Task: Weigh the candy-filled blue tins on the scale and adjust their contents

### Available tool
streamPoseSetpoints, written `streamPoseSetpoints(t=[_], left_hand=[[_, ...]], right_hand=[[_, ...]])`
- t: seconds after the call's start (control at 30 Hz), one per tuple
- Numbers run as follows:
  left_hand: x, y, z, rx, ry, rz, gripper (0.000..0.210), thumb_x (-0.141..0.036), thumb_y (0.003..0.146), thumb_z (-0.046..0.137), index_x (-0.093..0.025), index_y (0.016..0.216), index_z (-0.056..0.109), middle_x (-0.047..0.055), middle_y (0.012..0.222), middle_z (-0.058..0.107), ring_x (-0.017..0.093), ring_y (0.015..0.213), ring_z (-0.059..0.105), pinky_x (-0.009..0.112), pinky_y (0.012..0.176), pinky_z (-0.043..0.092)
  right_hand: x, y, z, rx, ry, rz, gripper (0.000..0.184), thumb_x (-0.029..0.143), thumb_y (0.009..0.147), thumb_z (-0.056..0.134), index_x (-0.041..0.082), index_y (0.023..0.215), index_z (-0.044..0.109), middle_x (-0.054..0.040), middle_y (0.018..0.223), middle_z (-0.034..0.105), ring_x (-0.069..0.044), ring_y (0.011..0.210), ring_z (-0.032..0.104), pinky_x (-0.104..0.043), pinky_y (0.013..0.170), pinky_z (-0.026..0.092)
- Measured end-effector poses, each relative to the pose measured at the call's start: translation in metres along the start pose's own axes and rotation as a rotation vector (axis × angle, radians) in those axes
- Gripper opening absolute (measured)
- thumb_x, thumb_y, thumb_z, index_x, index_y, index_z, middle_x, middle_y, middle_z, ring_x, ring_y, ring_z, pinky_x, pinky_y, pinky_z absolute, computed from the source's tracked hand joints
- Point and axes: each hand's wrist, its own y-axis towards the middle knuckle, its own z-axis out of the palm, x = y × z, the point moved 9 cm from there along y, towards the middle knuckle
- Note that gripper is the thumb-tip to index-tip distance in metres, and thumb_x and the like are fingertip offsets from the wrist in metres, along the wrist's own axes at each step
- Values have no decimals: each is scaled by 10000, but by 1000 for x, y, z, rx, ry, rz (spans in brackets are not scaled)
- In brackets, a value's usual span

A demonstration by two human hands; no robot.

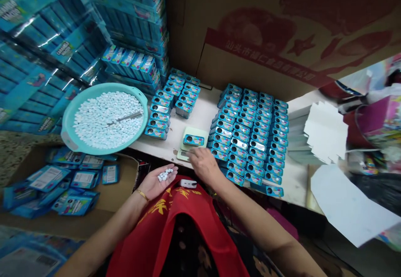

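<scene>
My left hand (158, 181) is palm up, with several small white candies (165, 174) in its cupped palm. My right hand (203, 164) is over the front edge of a small pale scale (182, 155). Its fingers look drawn together, slightly blurred, and whatever they may hold is hidden. On the scale lies one blue dispenser box (196, 140) with a dark round spot on its top. To the left, a turquoise basin (67, 128) is filled with the same candies, and a metal utensil (129, 117) rests in them.
Rows of blue boxes (239, 143) stand right of the scale; smaller rows (158, 116) stand left. Wrapped blue packs (62, 47) are stacked behind the basin. A carton (122, 193) holds loose packs. White cards (327, 130) lie right; a large carton (200, 59) stands behind.
</scene>
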Motion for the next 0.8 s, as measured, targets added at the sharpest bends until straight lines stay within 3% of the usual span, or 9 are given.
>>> streamPoseSetpoints(t=[0.1, 0.2, 0.3, 0.43, 0.6, 0.7, 0.8], left_hand=[[9, 3, -5, -15, 8, -47, 215, -60, 778, 466, -43, 957, 583, 178, 876, 657, 208, 799, 645, 293, 697, 548], [12, 5, -10, -33, 6, -52, 200, -55, 769, 479, -40, 938, 585, 181, 881, 654, 213, 815, 641, 291, 699, 547], [9, 4, -13, -47, 1, -35, 185, -46, 756, 495, -30, 914, 588, 188, 893, 647, 216, 837, 636, 288, 720, 542], [5, 3, -14, -51, -13, -20, 181, -44, 748, 508, -33, 909, 591, 184, 902, 645, 212, 848, 632, 287, 735, 537], [2, 4, -13, -42, -37, -13, 185, -44, 752, 502, -38, 913, 592, 169, 907, 648, 201, 844, 631, 285, 739, 533], [1, 5, -4, -2, -43, -8, 182, -63, 769, 487, -41, 915, 594, 164, 913, 649, 200, 848, 629, 290, 741, 529], [3, 7, 14, 78, -52, -13, 181, -102, 806, 455, -45, 904, 597, 151, 890, 652, 188, 822, 630, 290, 730, 524]], right_hand=[[32, -27, 14, 109, 157, -85, 198, 270, 855, 458, 220, 993, 591, -48, 874, 610, -159, 808, 538, -289, 718, 378], [33, -43, 25, 145, 220, -12, 184, 267, 854, 460, 223, 971, 595, -34, 835, 619, -147, 813, 559, -270, 732, 401], [3, -50, 27, 84, 250, 134, 195, 233, 856, 441, 207, 975, 593, -53, 880, 627, -162, 862, 562, -281, 764, 424], [-56, -52, 9, -156, 271, 332, 269, 234, 834, 458, 177, 1085, 535, -92, 1017, 590, -201, 974, 522, -345, 841, 427], [-87, -39, -15, -332, 262, 383, 384, 273, 787, 526, 176, 1156, 478, -112, 1131, 517, -234, 1076, 454, -419, 909, 388], [-68, -28, -25, -372, 306, 335, 298, 267, 819, 486, 195, 1106, 514, -98, 1089, 533, -218, 1045, 473, -405, 899, 400], [-17, -13, -15, -254, 377, 150, 246, 262, 848, 449, 205, 1069, 540, -79, 1026, 561, -189, 991, 496, -352, 867, 428]])
